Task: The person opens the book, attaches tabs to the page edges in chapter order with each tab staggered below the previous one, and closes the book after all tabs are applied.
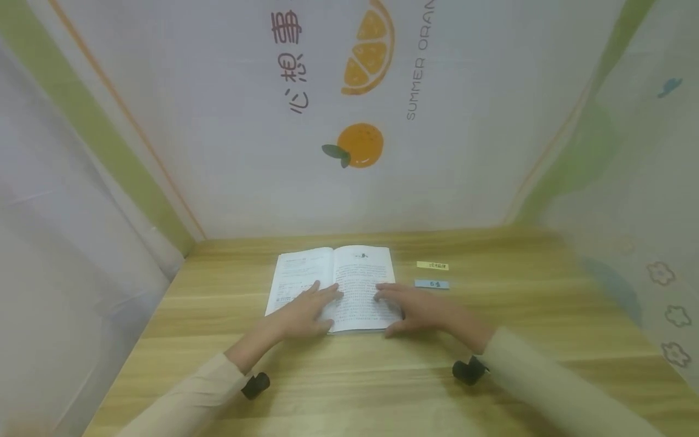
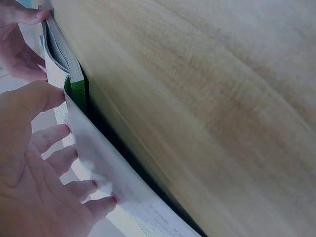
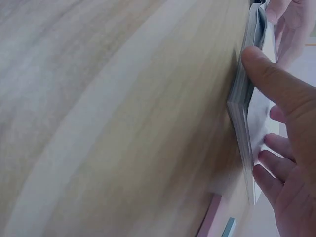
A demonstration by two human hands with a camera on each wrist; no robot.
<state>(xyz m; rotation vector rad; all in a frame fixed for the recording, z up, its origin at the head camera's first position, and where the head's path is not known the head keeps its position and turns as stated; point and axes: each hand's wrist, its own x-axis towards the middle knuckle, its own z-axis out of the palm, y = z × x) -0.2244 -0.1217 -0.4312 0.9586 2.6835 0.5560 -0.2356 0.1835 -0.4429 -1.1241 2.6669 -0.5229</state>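
The book [image 1: 349, 273] lies open below mid-frame, the left hand [image 1: 307, 312] and right hand [image 1: 419, 308] loosely spread on it. They seem to hold it flat; turning a page would need a soft pinch. A yellow strip [image 1: 432, 266] and blue strip [image 1: 432, 284] lie to its right.

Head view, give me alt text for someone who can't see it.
A person's left hand and right hand touch an open book on a wood-grain table. To the book's right lie a yellow strip and a blue strip, both with writing. Behind is a pale backdrop printed with orange fruit.
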